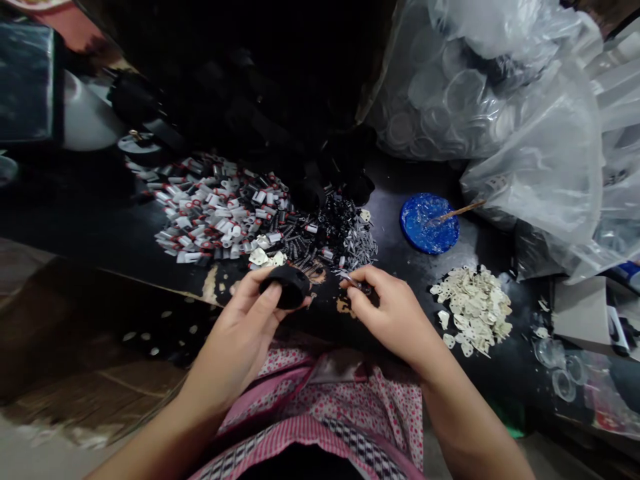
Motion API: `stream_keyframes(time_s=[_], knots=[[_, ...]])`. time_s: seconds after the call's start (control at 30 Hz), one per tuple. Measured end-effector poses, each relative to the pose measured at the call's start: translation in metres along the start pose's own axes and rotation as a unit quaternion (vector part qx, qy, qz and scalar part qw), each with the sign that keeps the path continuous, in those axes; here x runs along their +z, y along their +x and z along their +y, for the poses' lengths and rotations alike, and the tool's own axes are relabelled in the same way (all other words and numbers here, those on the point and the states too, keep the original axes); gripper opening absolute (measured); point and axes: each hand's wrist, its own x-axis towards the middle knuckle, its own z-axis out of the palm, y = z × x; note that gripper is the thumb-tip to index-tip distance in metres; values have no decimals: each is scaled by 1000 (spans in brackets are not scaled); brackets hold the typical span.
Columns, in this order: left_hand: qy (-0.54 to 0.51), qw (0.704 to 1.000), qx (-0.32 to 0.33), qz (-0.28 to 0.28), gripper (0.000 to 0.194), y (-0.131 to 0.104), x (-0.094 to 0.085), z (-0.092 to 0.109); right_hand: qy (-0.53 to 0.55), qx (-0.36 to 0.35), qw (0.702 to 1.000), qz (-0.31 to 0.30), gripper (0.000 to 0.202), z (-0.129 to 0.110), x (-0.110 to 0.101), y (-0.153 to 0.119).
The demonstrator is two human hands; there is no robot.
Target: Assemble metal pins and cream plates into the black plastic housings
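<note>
Dark worktop [390, 183] beyond the wearer's lap: the left hand [246, 319] grips a hollow black part [296, 283], probably light, stiff and best held by its outer wall, its mouth and axis tilted towards the wearer. The right hand [393, 310], beside it, pinches a slim piece [349, 279].

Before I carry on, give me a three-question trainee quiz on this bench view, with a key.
1. True or false: the left hand is holding a black round part.
2. Fill in: the brown stick rests in a round ____ dish.
3. The large pile of pale flat pieces lies nearer to: A) the left hand; B) the right hand.

Key: 1. True; 2. blue; 3. B
</note>
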Motion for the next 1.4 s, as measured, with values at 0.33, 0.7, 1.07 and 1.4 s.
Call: stream_keyframes(time_s=[0.33, 0.7, 1.07, 1.4], knots=[[-95, 993, -70, 2, 11, 5, -6, 5, -404, -120, 907, 8, 16, -20, 41, 31], [-168, 966, -182, -80, 16, 7, 11, 8, -76, -71, 989, 109, 6, -10, 25, 11], [-120, 984, -90, -99, 18, 2, 16, -5, -94, -99, 981, 136, 7, -6, 21, -2], [-67, 984, -92, -137, 24, -4, 18, -13, -170, -184, 950, 183, 13, -7, 22, -5]])
